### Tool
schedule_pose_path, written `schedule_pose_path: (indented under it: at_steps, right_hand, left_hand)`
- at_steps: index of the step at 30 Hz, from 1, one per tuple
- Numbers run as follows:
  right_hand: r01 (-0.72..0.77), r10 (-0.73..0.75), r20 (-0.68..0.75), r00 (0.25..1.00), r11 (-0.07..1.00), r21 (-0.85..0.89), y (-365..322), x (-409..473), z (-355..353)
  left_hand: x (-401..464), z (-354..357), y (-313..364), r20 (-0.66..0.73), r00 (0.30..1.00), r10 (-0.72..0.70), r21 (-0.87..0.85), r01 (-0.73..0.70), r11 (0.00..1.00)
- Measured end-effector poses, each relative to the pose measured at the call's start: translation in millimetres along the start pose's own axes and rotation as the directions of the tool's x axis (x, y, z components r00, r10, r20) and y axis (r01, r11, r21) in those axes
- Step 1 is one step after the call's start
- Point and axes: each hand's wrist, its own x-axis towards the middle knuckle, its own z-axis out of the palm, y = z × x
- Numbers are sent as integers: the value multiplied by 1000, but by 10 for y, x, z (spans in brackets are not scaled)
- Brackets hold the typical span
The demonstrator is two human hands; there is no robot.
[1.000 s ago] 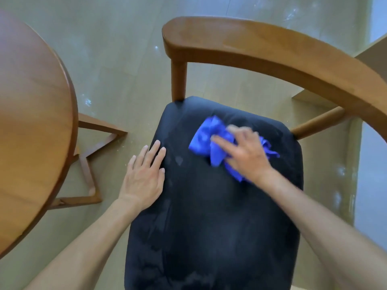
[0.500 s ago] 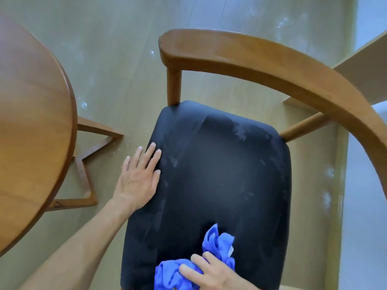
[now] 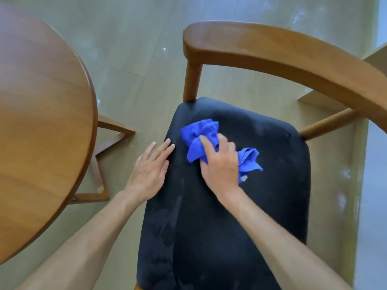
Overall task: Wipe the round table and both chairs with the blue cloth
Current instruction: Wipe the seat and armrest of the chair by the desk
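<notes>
Blue cloth [image 3: 201, 141] bunched under our right hand [image 3: 219, 164] on the chair seat [image 3: 240, 216].

We see the cloth crumpled on the far left part of the black seat, nearer the backrest than the front edge, with one loose end sticking out on the right side of the hand. Our right hand presses down on it, fingers curled over the folds and gripping them. Our left hand [image 3: 149, 170] lies flat and spread wide on the seat's left edge, just beside the cloth but not touching it, holding nothing. The curved wooden backrest [image 3: 272, 53] arcs over the seat's far side. Left of the seat, apart from it, stands the round wooden worktop [image 3: 41, 122], and between them the pale floor [image 3: 136, 59] shows.
</notes>
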Motion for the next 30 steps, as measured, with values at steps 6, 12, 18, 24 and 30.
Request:
schedule_pose_path:
  at_steps: [6,12,18,24,30]
  right_hand:
    - [423,-508,271,818,849,315,-451,-1376,-218]
    - [304,-345,258,902,934,186,648,-792,-687]
    - [37,12,273,962,984,-173,1601,-791,-527]
    - [-4,46,215,976,981,-192,1600,-890,-333]
    - [-10,42,181,983,985,-174,1641,-890,-275]
  left_hand:
    - [-244,-169,76,-162,966,199,68,-190,979]
    - [-784,83,531,20,824,567,269,-550,790]
    - [-869,477,339,266,709,653,502,-680,534]
    - [-293,306,500,-41,724,688,498,-582,642]
    - [1236,-205,856,-385,864,325,495,-103,863]
